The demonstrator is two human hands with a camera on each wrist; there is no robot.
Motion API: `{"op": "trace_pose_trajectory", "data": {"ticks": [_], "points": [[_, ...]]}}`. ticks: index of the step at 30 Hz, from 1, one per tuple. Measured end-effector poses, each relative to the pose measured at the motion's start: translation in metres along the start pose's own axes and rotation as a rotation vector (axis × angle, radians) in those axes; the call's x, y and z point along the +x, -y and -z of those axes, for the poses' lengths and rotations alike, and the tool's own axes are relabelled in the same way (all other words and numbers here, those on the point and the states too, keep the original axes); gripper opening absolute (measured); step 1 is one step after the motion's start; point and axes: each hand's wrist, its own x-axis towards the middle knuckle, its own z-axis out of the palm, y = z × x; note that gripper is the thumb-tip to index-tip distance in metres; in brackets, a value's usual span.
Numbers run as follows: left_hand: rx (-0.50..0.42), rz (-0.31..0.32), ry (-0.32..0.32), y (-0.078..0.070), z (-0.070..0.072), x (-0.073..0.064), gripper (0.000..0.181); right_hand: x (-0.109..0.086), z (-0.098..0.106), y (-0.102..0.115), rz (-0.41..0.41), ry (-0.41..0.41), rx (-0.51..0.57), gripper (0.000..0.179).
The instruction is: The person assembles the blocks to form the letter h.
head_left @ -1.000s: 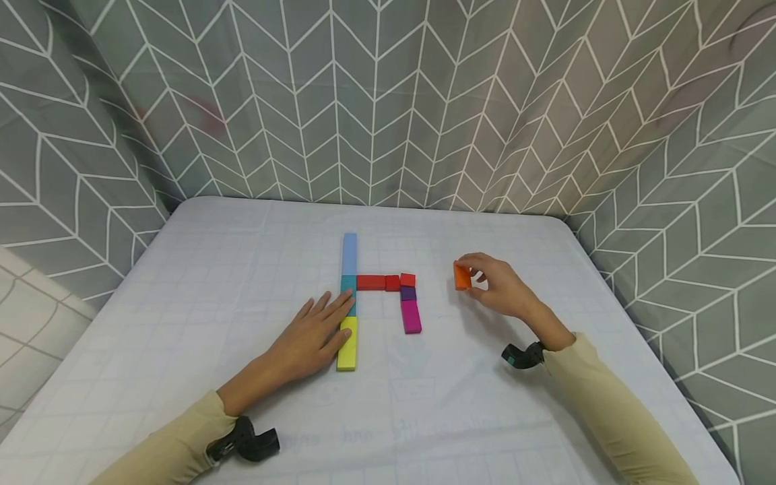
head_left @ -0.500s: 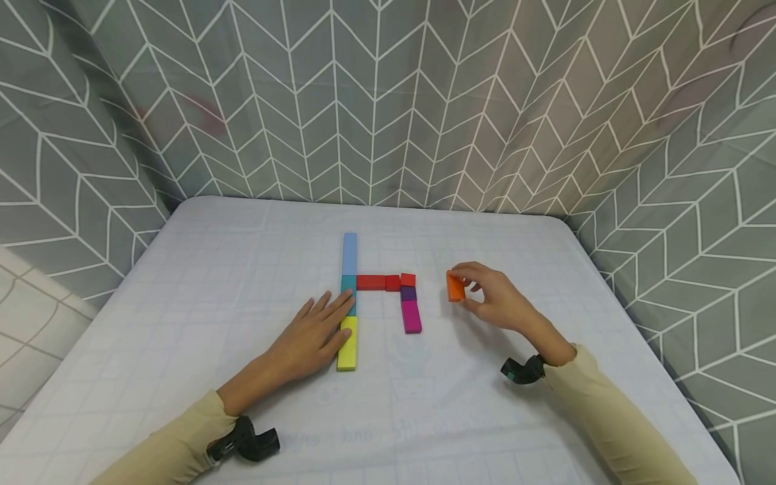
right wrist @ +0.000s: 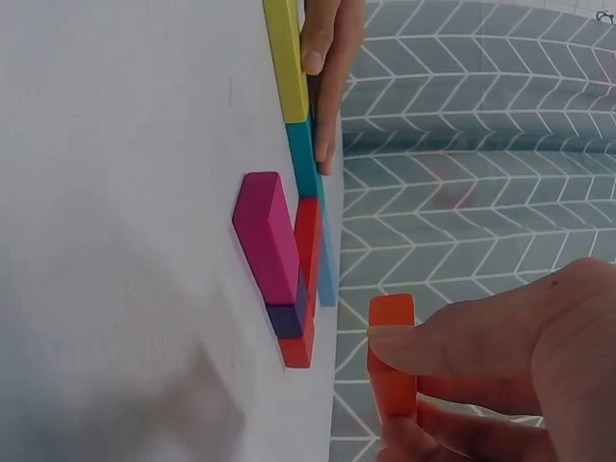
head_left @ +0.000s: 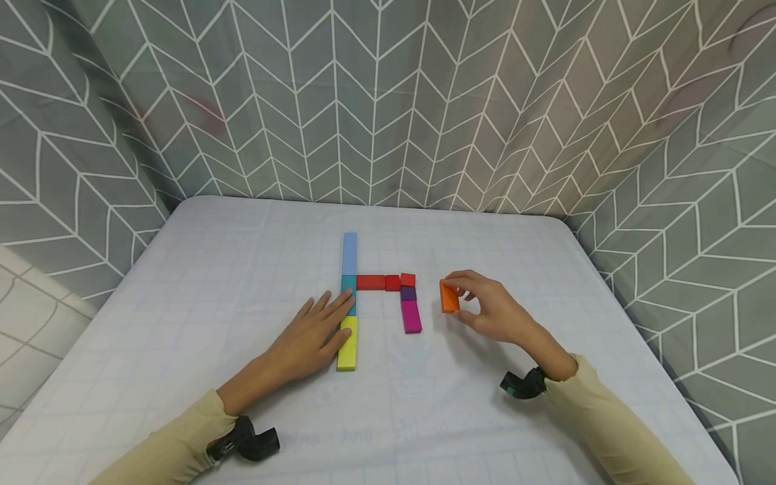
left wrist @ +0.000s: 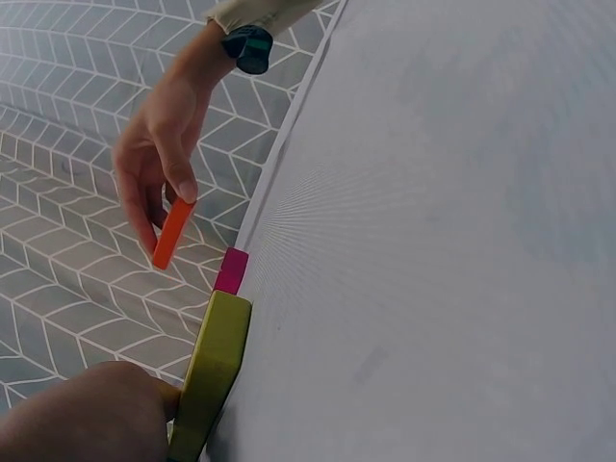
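Note:
An orange block [head_left: 449, 297] is pinched between the thumb and fingers of my right hand [head_left: 494, 306], held above the table to the right of the other blocks. My left hand [head_left: 312, 337] lies with fingers spread, touching the teal block [head_left: 349, 308] and the yellow block [head_left: 347, 353]. Beyond them a light blue block [head_left: 349, 254] continues the same column. Red blocks [head_left: 371, 282] run rightward from the teal one. A small red block [head_left: 408, 279], a purple block [head_left: 409, 294] and a magenta block [head_left: 411, 317] form a short column nearest the orange block.
The blocks lie on a white cloth-covered table [head_left: 485, 431]. A grey curtain [head_left: 388, 101] with white zigzag lines hangs behind and along the sides. Black wrist cameras are strapped to both wrists. Pale tiles [head_left: 30, 323] show at the far left.
My right hand has carried the orange block left and toward me, closer to the purple and magenta blocks. The left hand and the laid blocks have stayed put.

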Motion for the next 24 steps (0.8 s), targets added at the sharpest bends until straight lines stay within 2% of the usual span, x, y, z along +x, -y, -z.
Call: {"op": "trace_pose_trajectory", "data": {"ticks": [18, 24], "points": [[-0.01, -0.001, -0.004, 0.0, 0.0, 0.0, 0.063, -0.006, -0.006, 0.014, 0.065, 0.006, 0.05, 0.05], [-0.012, 0.003, -0.003, -0.001, 0.001, -0.001, 0.063, -0.007, -0.008, 0.018, 0.048, 0.023, 0.074, 0.051]]}}
